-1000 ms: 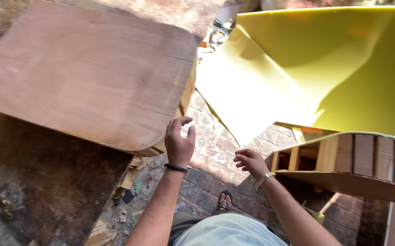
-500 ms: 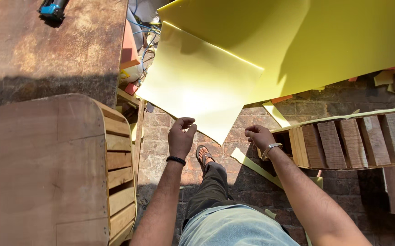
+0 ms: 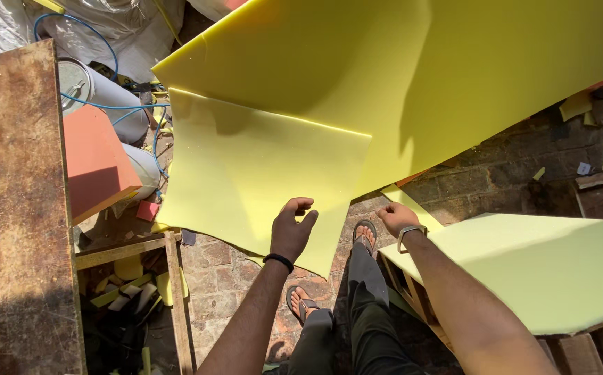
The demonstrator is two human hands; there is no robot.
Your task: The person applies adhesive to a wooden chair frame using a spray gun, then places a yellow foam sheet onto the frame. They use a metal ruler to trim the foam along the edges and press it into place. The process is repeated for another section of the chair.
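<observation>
The pale yellow sheet (image 3: 246, 170) lies slanted over the brick floor (image 3: 232, 267), partly under a larger, deeper yellow sheet (image 3: 412, 76). The left hand (image 3: 291, 232) is laid against its lower edge, fingers (image 3: 300, 205) loosely curled and apart, thumb spread, nothing clamped. The right hand (image 3: 397, 217) hovers just beside the sheet's lower right corner, lightly curled; whether it touches anything cannot be told. A third sheet (image 3: 544, 267) rests on a wooden frame (image 3: 412, 292) at right. A worn board (image 3: 13, 208) lies left.
</observation>
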